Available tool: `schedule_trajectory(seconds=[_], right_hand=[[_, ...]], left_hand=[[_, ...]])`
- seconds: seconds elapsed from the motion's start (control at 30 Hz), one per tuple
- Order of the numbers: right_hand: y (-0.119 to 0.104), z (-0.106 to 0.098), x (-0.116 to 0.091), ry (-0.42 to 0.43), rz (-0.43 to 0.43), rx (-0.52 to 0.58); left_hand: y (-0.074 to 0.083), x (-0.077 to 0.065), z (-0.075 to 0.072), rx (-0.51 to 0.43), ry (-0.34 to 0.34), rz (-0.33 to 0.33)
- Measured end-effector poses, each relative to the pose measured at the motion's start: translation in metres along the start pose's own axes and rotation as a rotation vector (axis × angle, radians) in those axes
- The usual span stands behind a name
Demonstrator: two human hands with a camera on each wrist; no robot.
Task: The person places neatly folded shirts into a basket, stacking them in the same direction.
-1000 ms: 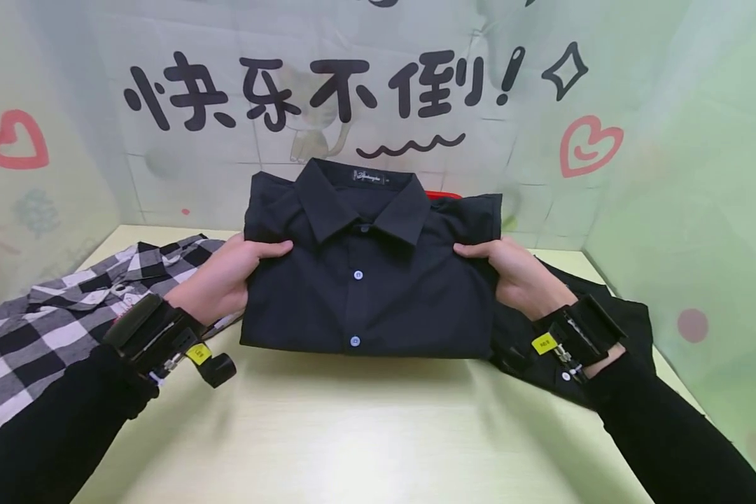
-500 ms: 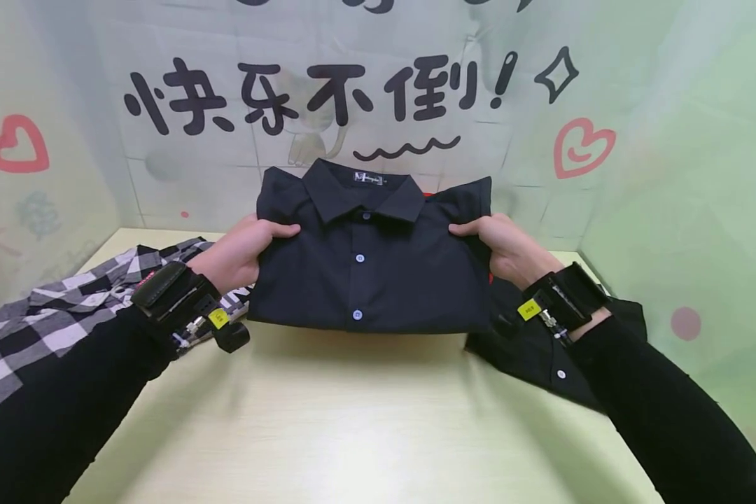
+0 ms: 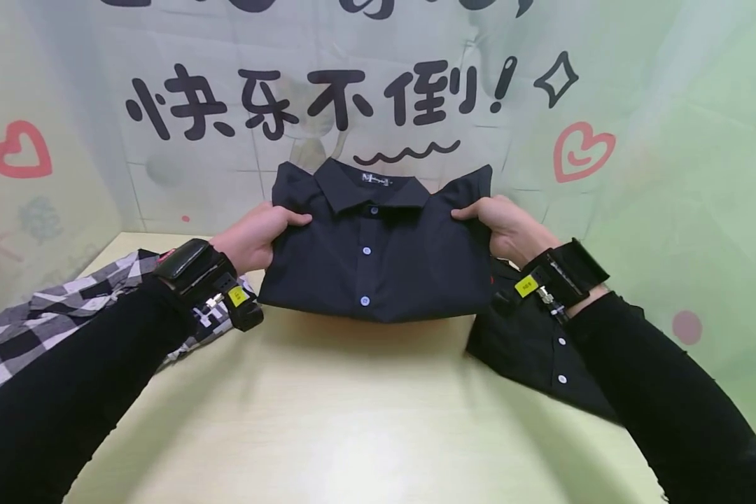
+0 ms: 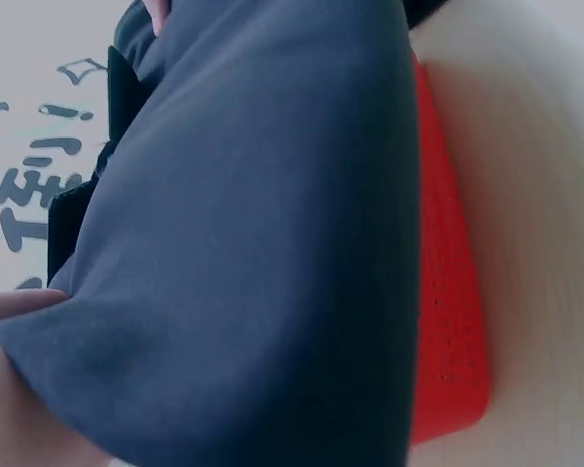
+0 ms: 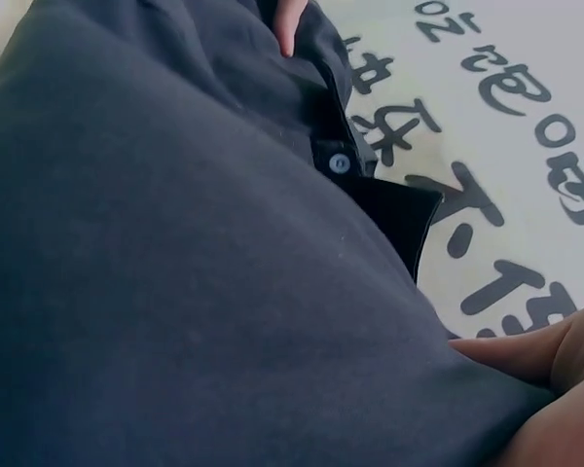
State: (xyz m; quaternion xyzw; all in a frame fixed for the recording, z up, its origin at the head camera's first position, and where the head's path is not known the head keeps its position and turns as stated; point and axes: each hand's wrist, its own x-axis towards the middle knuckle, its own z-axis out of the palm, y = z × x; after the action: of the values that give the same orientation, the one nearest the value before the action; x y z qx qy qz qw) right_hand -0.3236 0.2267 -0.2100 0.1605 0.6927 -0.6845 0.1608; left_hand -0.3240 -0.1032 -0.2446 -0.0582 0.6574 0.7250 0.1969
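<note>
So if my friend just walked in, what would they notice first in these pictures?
Probably the folded dark shirt in the middle of the head view, held up between the left hand and the right hand. Next might be the big black writing behind it. In the left wrist view, a bright red thing with little holes peeks out past the cloth's edge, mostly hidden.

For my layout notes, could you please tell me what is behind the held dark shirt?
Behind the dark shirt, the left wrist view shows part of a red, perforated object; farther back is a printed backdrop. The shirt covers the rest of that object.
</note>
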Motion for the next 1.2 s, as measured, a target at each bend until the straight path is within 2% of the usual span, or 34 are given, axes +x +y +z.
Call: schedule_trajectory(seconds=[0.17, 0.5, 0.63, 0.9, 1.2], right_hand=[[-0.002, 0.001, 0.010, -0.005, -0.028, 0.013], [0.005, 0.002, 0.033, 0.068, -0.057, -0.008], [0.005, -0.001, 0.039, 0.078, -0.055, -0.013], [0.009, 0.000, 0.052, 0.124, -0.099, -0.116], [0.014, 0.000, 0.065, 0.147, -0.183, -0.218]], left_hand=[[0.003, 0.009, -0.002, 0.045, 0.006, -0.012], [0.012, 0.026, -0.003, 0.155, 0.011, -0.011], [0.014, 0.032, -0.002, 0.208, 0.036, -0.019], [0.013, 0.048, 0.001, 0.290, 0.111, -0.059], [0.013, 0.058, 0.005, 0.340, 0.120, -0.110]])
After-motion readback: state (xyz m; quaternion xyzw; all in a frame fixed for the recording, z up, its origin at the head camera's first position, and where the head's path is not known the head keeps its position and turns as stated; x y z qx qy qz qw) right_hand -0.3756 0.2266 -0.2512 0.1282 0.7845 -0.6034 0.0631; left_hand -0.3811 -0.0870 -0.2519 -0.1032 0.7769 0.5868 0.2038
